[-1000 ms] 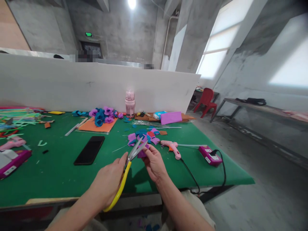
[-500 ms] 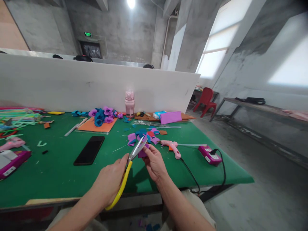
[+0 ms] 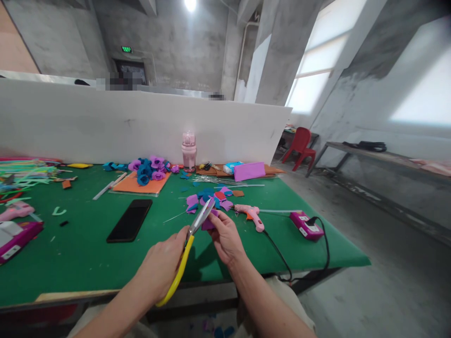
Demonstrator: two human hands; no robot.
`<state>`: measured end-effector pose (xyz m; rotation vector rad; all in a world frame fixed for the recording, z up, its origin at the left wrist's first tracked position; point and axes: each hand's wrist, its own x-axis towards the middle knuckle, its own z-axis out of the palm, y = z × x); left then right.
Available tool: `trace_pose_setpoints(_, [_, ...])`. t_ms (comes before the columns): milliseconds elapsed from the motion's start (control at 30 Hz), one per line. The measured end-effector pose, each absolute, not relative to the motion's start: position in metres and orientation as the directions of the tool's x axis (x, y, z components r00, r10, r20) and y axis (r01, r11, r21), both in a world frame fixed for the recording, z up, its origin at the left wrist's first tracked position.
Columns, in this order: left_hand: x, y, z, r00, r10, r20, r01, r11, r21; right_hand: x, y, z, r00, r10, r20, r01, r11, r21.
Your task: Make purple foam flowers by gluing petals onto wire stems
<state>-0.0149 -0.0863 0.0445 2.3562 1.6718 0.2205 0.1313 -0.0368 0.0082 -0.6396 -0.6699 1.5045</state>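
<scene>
My left hand [image 3: 168, 256] is closed round the handles of yellow-handled scissors [image 3: 180, 271], whose metal blades point up and away. A small piece of purple paper [image 3: 209, 222] is pinched in the fingers of my right hand [image 3: 227, 237]. The blades lie against the upper left side of this paper and look nearly closed. Just beyond my hands, cut purple and blue paper pieces [image 3: 206, 193] lie in a loose pile with a red piece on top. A pink glue gun [image 3: 252, 215] rests to the right of my right hand.
A black phone [image 3: 129, 220] lies left on the green table [image 3: 77, 263]. Behind it, paper flowers [image 3: 151, 170] sit on orange sheets. A pink bottle [image 3: 189, 151] stands by the white partition [image 3: 141, 122]. The glue gun's cord runs near a purple power strip [image 3: 306, 226].
The scissor blades have closed further on the purple paper. Both hands stay in nearly the same place, and the view has shifted very slightly.
</scene>
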Motion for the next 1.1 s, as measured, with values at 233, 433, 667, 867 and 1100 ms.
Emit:
trace_pose_setpoints(233, [-0.017,-0.086,0.047,0.348,0.936,-0.046,0.902,-0.322,0.287,0.132,-0.036,0.007,-0.05,0.999,0.004,-0.673,-0.031,-0.739])
trace_pose_setpoints(433, [-0.023,-0.087,0.043,0.376,0.926,-0.019,0.86,-0.341,0.379,0.133,-0.036,0.006,-0.07,0.998,0.006,-0.658,-0.042,-0.752])
trace_pose_setpoints(667, [-0.039,-0.084,0.042,0.233,0.972,-0.04,0.54,-0.095,0.836,0.135,-0.033,0.0,-0.071,0.997,-0.01,-0.566,-0.048,-0.823])
trace_pose_setpoints(867, [-0.036,-0.073,0.062,0.13,0.989,0.064,0.331,-0.104,0.938,0.13,-0.039,0.001,-0.088,0.995,0.039,-0.425,-0.002,-0.905])
trace_pose_setpoints(1100, [-0.014,-0.068,0.047,0.094,0.992,0.089,0.303,-0.114,0.946,0.126,-0.045,0.004,-0.121,0.985,0.121,-0.262,0.086,-0.961])
